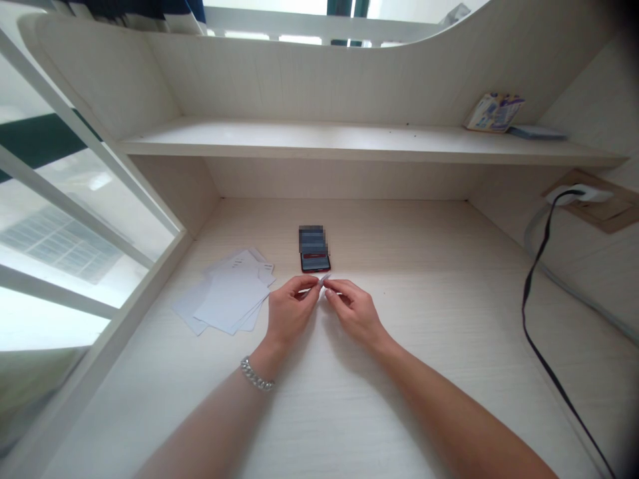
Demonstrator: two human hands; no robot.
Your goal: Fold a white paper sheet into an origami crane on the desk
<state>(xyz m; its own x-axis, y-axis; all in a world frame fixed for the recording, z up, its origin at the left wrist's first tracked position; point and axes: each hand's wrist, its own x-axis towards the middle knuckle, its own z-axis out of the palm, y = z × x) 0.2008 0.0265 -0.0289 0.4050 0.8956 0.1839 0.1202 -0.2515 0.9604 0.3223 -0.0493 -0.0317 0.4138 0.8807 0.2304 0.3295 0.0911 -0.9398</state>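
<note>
My left hand (pixel 293 305), with a silver chain bracelet (pixel 256 374) on its wrist, pinches a small piece of white paper (pixel 325 277) between thumb and fingers. Facing it, my right hand (pixel 355 309) closes its fingertips on the same paper from the right. Most of the paper is hidden by the fingers, so its folds cannot be made out. Just beyond the hands lies a dark phone (pixel 315 261) with a red edge, its upper part blurred. Left of my left hand, several white paper sheets (pixel 232 293) overlap in a loose pile.
A pale wooden desk (pixel 424 279) carries everything. Above its back runs a shelf (pixel 299 136) with a small colourful box (pixel 494 112) and a flat thing (pixel 538 132) at the right. A black cable (pixel 526 319) hangs from the wall socket (pixel 606 197). White bars (pixel 64 179) border the left side.
</note>
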